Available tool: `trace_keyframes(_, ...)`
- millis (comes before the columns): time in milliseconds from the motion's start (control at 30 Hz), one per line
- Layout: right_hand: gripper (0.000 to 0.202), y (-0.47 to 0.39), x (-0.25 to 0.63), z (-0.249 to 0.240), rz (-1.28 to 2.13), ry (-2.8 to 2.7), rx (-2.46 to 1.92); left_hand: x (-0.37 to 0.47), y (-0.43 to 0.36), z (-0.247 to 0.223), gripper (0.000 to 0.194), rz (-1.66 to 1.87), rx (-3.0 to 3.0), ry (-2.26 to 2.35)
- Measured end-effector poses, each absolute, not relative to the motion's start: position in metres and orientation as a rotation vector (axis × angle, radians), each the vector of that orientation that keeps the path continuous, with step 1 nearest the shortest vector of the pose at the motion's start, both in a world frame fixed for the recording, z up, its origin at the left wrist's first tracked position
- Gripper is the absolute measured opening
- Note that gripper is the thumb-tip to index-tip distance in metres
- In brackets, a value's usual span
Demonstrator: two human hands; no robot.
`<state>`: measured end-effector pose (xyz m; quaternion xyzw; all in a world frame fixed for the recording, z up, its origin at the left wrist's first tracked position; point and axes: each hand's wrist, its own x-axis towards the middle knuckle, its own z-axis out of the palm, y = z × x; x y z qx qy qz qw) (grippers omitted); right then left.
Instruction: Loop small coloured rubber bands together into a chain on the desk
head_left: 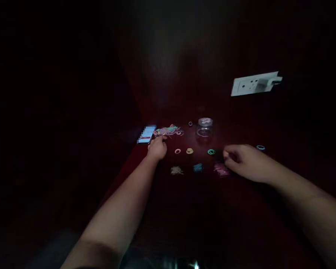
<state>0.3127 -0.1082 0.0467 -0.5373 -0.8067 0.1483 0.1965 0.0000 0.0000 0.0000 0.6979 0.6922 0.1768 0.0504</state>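
At the near edge of a mixed heap of small coloured rubber bands (pixel 169 130), my left hand (pixel 157 148) rests with a finger stretched out; its other fingers are partly hidden. My right hand (pixel 245 160) is curled in a pinch beside a small pile of pink rubber bands (pixel 221 170); anything between its fingertips is too dark to make out. Between the hands lie a pink band (pixel 177 151), yellow bands (pixel 189 151) and green bands (pixel 211 151). Closer to me are a pale yellowish pile (pixel 176 170) and a blue pile (pixel 198 167).
A lit phone (pixel 147 134) lies left of the heap. Behind the green bands stands a clear lidded jar (pixel 204 130). One dark band (pixel 190 123) is near the jar, and a light blue band (pixel 260 147) lies far right. A white socket panel (pixel 253 84) is on the wall.
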Motion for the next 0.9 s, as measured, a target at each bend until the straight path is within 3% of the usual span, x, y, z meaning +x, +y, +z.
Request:
trace_keyframes(533, 0.011, -0.110, 0.300, 0.046, 0.276, -2.127, -1.399, 0.013, 0.011, -0.010, 0.050, 0.469, 2.285, 1.953)
trace_keyframes(800, 0.010, -0.104, 0.324, 0.059, 0.101, -1.527, -1.373, 0.011, 0.007, -0.003, 0.038, 0.705, 2.368, 1.885)
trace_keyframes(900, 0.013, -0.104, 0.329, 0.063, 0.020, -1.394, -1.317, 0.020, -0.005, 0.008, 0.030, 0.994, 2.471, 1.708)
